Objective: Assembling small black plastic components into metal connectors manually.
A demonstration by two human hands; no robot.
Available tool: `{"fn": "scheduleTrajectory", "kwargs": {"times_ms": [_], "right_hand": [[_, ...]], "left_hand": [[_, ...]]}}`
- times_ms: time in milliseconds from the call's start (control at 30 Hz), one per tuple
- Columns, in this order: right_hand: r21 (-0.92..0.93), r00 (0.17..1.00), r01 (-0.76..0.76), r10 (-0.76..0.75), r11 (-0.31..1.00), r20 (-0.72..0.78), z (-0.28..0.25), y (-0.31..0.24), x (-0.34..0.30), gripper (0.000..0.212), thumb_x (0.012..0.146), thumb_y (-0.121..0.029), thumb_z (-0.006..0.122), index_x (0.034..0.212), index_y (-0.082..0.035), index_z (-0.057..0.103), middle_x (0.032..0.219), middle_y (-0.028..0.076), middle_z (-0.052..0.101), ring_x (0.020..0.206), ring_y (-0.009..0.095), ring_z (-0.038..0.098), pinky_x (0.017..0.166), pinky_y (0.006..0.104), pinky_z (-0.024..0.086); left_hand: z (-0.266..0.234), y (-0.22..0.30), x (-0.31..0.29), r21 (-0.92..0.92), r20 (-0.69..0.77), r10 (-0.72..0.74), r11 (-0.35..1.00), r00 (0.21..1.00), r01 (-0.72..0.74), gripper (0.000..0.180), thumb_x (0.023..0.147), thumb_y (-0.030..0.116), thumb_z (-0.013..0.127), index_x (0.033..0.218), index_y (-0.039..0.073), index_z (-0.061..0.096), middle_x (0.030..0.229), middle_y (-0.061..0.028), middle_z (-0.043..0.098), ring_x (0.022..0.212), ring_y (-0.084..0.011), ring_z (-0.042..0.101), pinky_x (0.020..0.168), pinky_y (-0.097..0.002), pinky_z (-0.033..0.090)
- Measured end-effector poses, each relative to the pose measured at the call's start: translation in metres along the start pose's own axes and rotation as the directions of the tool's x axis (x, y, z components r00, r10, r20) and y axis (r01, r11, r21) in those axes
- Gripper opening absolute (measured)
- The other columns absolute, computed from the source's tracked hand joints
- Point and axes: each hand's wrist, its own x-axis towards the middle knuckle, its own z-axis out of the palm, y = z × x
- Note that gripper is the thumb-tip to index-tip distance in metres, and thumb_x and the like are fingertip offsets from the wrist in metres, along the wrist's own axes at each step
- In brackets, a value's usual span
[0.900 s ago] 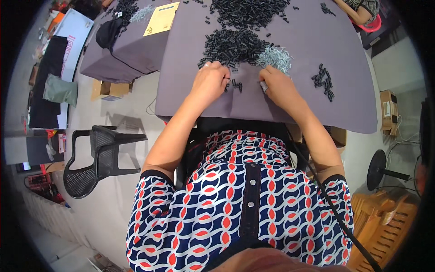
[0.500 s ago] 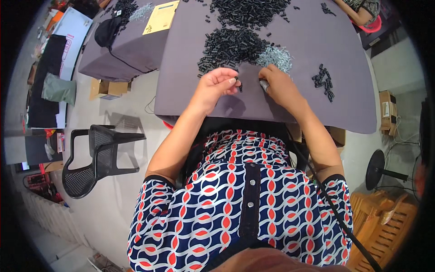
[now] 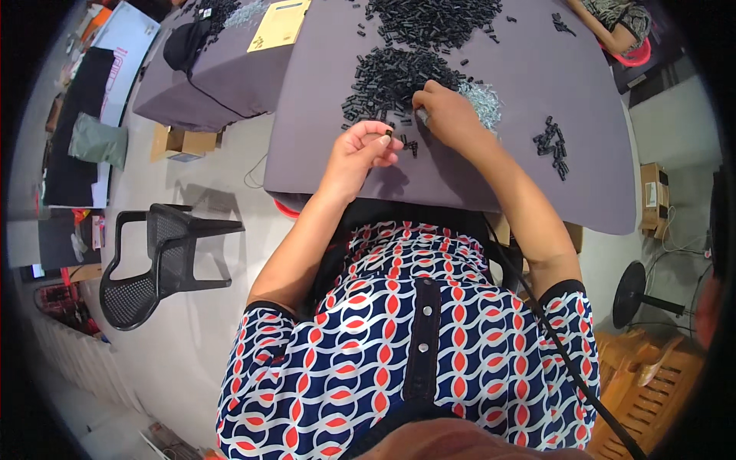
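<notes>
My left hand [image 3: 362,156] is closed in a pinch. Between its thumb and forefinger sits a small black cylindrical piece [image 3: 389,133], upright. My right hand [image 3: 454,116] reaches to the near edge of a heap of small black tubular pieces [image 3: 395,77], its fingers curled. Something small and silvery-grey [image 3: 422,115] shows under those fingers; its exact form is hard to make out. Beside that hand lies a heap of small silvery pieces [image 3: 483,103]. A few black pieces [image 3: 409,146] rest on the cloth between my hands.
A grey cloth covers the table [image 3: 521,184]. Another small group of black pieces [image 3: 550,147] lies to the right, and a larger black heap [image 3: 433,19] farther back. Another person's arm [image 3: 602,29] is at the far right. A black chair [image 3: 165,257] stands left.
My right hand has moved left and away from me, from beside the silvery heap to the black heap. More black pieces show between the hands. My left hand stays pinched, slightly lower.
</notes>
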Motion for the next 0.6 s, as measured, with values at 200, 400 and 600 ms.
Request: {"fn": "scheduleTrajectory", "kwargs": {"times_ms": [200, 400, 600], "right_hand": [[-0.103, 0.995, 0.040, -0.030, 0.994, 0.099, -0.008, -0.012, 0.011, 0.019, 0.079, -0.004, 0.063, 0.097, -0.008, 0.065, 0.098, 0.012, 0.061, 0.091, 0.034, 0.065, 0.076, 0.0453, 0.053], [-0.108, 0.996, -0.046, 0.054, 0.993, 0.070, 0.004, -0.010, 0.015, 0.023, 0.076, -0.003, 0.064, 0.098, -0.008, 0.064, 0.099, 0.012, 0.062, 0.093, 0.035, 0.064, 0.079, 0.0452, 0.052], [0.016, 0.997, -0.052, 0.051, 0.999, 0.066, -0.002, -0.008, 0.007, 0.031, 0.075, 0.003, 0.061, 0.104, -0.008, 0.066, 0.099, 0.010, 0.061, 0.095, 0.034, 0.064, 0.080, 0.0445, 0.052]], "left_hand": [[-0.006, -0.008, 0.000, -0.003, 0.029, 0.011, 1.000, 1.000, -0.011, 0.017, 0.096, 0.006, 0.062, 0.113, 0.003, 0.062, 0.101, -0.0114, 0.073, 0.079, -0.0123, 0.068, 0.073, -0.0250, 0.056], [-0.010, -0.009, -0.003, 0.022, 0.007, 0.018, 1.000, 1.000, -0.018, 0.018, 0.097, 0.007, 0.061, 0.114, 0.003, 0.063, 0.101, -0.0104, 0.073, 0.080, -0.0119, 0.068, 0.074, -0.0248, 0.056], [-0.011, -0.007, -0.007, 0.011, -0.054, 0.001, 1.000, 0.999, -0.001, 0.016, 0.099, 0.011, 0.060, 0.113, 0.003, 0.063, 0.099, -0.0088, 0.073, 0.078, -0.0117, 0.069, 0.071, -0.0236, 0.055]]}}
